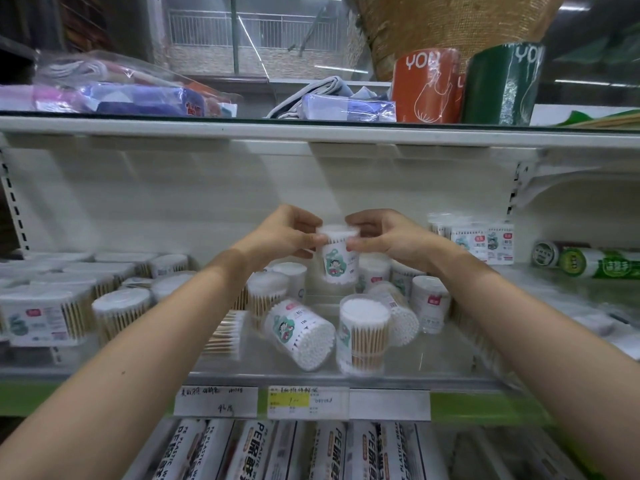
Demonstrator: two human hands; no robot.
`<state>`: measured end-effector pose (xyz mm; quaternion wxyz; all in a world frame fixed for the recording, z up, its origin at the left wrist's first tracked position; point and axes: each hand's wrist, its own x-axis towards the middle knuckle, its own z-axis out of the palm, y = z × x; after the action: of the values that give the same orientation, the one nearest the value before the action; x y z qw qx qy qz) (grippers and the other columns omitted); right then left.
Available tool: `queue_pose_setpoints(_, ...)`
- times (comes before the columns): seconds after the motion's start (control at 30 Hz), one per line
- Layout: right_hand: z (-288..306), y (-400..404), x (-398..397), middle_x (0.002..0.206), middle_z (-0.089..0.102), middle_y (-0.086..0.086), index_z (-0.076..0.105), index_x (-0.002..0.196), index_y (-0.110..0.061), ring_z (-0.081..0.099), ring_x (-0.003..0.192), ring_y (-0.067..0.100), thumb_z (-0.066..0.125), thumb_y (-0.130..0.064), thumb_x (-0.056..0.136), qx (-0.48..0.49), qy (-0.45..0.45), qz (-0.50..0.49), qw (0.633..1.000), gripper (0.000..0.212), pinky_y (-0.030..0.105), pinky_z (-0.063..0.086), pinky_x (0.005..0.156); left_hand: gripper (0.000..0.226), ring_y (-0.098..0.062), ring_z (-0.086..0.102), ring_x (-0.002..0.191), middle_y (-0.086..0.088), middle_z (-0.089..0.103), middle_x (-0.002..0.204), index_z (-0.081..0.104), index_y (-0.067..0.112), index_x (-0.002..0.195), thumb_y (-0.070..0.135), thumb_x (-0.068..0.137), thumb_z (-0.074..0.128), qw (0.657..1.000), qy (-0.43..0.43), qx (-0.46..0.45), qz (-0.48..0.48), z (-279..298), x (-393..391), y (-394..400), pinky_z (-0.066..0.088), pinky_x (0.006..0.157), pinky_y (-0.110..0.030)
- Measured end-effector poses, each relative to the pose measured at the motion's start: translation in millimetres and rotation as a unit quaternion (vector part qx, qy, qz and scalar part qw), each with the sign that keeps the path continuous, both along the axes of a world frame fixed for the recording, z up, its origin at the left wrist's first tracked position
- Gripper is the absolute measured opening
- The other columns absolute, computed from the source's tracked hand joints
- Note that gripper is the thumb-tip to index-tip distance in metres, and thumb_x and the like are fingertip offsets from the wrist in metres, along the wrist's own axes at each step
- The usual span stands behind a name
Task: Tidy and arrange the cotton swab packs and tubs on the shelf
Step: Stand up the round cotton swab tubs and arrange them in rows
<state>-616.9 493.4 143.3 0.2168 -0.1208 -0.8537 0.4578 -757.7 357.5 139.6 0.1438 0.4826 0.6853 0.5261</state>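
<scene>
Btwn both hands [287, 233]: swab tub [338, 254].

Held tub [338, 256]: clear glossy plastic, paper label, white cotton tips inside. Upright tub [363, 336]: same clear plastic, pale wooden sticks visible. Shelf [311, 374]: smooth matt white painted metal. Price tags [301, 402]: paper behind glossy plastic. Basket [450, 26]: rough woven fibre.

orange roll [426, 86], green roll [502, 86] (upper shelf)
</scene>
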Motion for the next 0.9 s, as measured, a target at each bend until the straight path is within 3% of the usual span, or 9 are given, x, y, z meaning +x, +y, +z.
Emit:
queue_pose_setpoints(0.07, -2, -1, -5, 0.126, 0.055, 0.013, 0.042, 0.136, -0.001, 0.057, 0.114, 0.022, 0.073, -0.011, 0.078, 0.067, -0.011, -0.027, 0.997, 0.066, 0.031, 0.044, 0.103, 0.045, -0.021, 0.062, 0.088, -0.011, 0.059, 0.107, 0.052, -0.003, 0.125, 0.003, 0.083, 0.066, 0.999, 0.042, -0.025, 0.003, -1, -1, 5, 0.055, 0.08, -0.029)
queue_pose_setpoints(0.23, -3, 2, -16, 0.125, 0.054, 0.01, 0.046, 0.134, -0.008, 0.053, 0.099, 0.015, 0.078, -0.024, 0.074, 0.178, -0.043, -0.064, 0.981, 0.07, 0.023, 0.043, 0.087, 0.048, -0.018, 0.059, 0.095, -0.007, 0.06, 0.109, 0.055, -0.002, 0.125, 0.008, 0.081, 0.07, 0.985, 0.15, -0.082, -0.008, 4, -12, 12, 0.052, 0.074, -0.015)
queue_pose_setpoints(0.37, -8, 5, -24, 0.124, 0.053, 0.006, 0.045, 0.134, -0.017, 0.054, 0.101, 0.017, 0.08, -0.028, 0.072, 0.201, -0.063, -0.061, 0.976, 0.073, 0.025, 0.044, 0.085, 0.048, -0.018, 0.061, 0.096, -0.008, 0.066, 0.108, 0.063, 0.001, 0.117, 0.016, 0.074, 0.077, 0.967, 0.218, -0.131, -0.001, 3, -24, 19, 0.049, 0.091, -0.028)
queue_pose_setpoints(0.5, -14, 10, -33, 0.123, 0.054, 0.003, 0.042, 0.135, -0.02, 0.053, 0.101, 0.014, 0.08, -0.032, 0.07, 0.234, -0.09, -0.065, 0.966, 0.076, 0.023, 0.041, 0.084, 0.034, -0.016, 0.045, 0.072, -0.008, 0.052, 0.076, 0.062, -0.013, 0.088, 0.014, 0.075, 0.077, 0.962, 0.225, -0.149, -0.033, -5, -31, 25, 0.038, 0.07, -0.03)
queue_pose_setpoints(0.9, -26, 20, -55, 0.127, 0.056, 0.008, 0.041, 0.135, -0.014, 0.053, 0.113, 0.021, 0.078, -0.035, 0.072, 0.291, -0.156, -0.065, 0.942, 0.076, 0.025, 0.04, 0.085, 0.021, -0.019, 0.036, 0.061, -0.005, 0.045, 0.062, 0.056, 0.004, 0.069, 0.015, 0.08, 0.069, 0.928, 0.304, -0.214, -0.017, -20, -40, 44, 0.031, 0.057, -0.029)
